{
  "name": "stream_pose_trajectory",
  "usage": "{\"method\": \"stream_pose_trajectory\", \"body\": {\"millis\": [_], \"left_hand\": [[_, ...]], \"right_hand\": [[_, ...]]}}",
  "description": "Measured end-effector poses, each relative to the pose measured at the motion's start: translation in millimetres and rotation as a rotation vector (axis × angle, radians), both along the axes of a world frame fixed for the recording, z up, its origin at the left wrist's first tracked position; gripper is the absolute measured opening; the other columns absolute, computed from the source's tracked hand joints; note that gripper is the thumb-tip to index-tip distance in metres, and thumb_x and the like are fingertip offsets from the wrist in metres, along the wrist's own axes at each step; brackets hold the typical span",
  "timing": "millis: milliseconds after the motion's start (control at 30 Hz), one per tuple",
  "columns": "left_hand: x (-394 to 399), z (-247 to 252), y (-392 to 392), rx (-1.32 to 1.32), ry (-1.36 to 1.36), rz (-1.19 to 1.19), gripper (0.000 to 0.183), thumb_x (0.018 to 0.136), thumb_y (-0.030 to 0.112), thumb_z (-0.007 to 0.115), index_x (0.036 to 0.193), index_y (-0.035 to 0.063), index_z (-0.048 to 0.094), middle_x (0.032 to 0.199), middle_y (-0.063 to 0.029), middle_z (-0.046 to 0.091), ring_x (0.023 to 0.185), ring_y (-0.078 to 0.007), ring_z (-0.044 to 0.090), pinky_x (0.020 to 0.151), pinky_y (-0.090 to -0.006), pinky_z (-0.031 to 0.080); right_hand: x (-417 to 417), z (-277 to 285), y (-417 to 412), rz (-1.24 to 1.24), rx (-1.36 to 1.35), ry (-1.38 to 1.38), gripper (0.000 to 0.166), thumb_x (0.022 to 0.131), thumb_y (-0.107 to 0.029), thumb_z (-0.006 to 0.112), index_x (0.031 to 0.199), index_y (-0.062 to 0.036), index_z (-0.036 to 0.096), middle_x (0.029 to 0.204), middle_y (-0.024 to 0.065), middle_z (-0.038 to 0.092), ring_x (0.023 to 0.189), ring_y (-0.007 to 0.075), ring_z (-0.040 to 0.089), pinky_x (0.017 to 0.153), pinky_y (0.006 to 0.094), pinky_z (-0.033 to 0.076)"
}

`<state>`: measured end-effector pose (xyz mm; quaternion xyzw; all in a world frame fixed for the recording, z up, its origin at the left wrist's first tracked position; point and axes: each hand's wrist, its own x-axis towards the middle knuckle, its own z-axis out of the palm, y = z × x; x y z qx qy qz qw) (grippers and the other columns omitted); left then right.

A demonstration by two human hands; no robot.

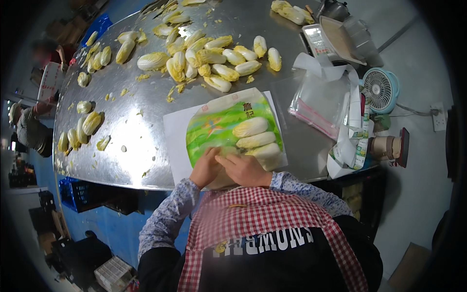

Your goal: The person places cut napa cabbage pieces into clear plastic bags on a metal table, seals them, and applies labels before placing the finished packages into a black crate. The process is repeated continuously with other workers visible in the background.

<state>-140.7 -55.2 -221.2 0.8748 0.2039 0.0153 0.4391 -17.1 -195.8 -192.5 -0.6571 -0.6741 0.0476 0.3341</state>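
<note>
A printed green plastic bag (219, 122) lies over white paper (174, 135) at the near edge of the metal table. Several small napa cabbages (255, 140) are seen in or on its right part. Close together at the bag's near end are my left hand (207, 167) and my right hand (244, 168); the fingers meet, and something pale and see-through seems to be between them, too blurred to name. Farther up the table lies a heap of cabbages (204, 54), with loose yellow leaves around it.
Clear bags (317, 98), a roll of labels (361, 146), a teal fan (380, 89) and a scale (316, 38) stand to the right. More cabbages (82, 127) lie on the left. A blue crate (74, 193) sits below the table edge. Two people are beyond the left side.
</note>
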Motion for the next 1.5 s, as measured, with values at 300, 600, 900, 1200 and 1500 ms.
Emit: {"method": "stream_pose_trajectory", "body": {"millis": [300,600,900,1200,1500], "left_hand": [[9,-19,-19,-0.735,-0.052,0.165,0.064,0.085,0.005,0.066,0.140,0.0012,0.033,0.128,-0.0108,0.052,0.110,-0.0166,0.053,0.094,-0.0274,0.043],[13,-38,-29,-0.241,-0.137,0.104,0.060,0.083,0.009,0.069,0.134,0.0016,0.039,0.123,-0.0137,0.054,0.110,-0.0173,0.053,0.093,-0.0296,0.045],[24,-39,-44,-0.451,-0.240,0.131,0.048,0.085,0.007,0.066,0.129,0.0003,0.048,0.124,-0.0140,0.055,0.111,-0.0167,0.053,0.092,-0.0282,0.045],[45,-43,-36,-0.042,-0.279,-0.169,0.061,0.074,-0.001,0.071,0.131,0.0037,0.047,0.115,-0.0174,0.052,0.104,-0.0282,0.057,0.088,-0.0356,0.048],[46,-100,-53,-0.591,-0.127,0.035,0.065,0.072,0.016,0.073,0.132,0.0109,0.049,0.103,-0.0210,0.056,0.086,-0.0346,0.061,0.076,-0.0403,0.050]], "right_hand": [[90,-21,-40,-0.677,0.095,0.506,0.021,0.084,-0.015,0.061,0.102,-0.0036,0.059,0.088,0.0137,0.064,0.073,0.0256,0.064,0.065,0.0348,0.052],[115,-73,-72,-0.695,-0.581,0.542,0.045,0.081,-0.043,0.068,0.078,0.0005,0.059,0.073,0.0148,0.063,0.064,0.0245,0.060,0.059,0.0367,0.046],[109,-81,-75,-0.647,-0.384,0.964,0.031,0.081,-0.028,0.070,0.079,-0.0017,0.053,0.068,0.0056,0.056,0.060,0.0141,0.051,0.057,0.0296,0.042],[102,-108,-71,-0.712,-0.239,0.832,0.027,0.085,-0.021,0.067,0.078,-0.0032,0.048,0.063,0.0032,0.047,0.057,0.0132,0.044,0.054,0.0310,0.037],[82,-88,-82,-0.504,-0.335,0.540,0.069,0.095,-0.036,0.050,0.146,-0.0034,0.017,0.148,0.0217,0.024,0.136,0.0328,0.027,0.107,0.0367,0.030]]}}
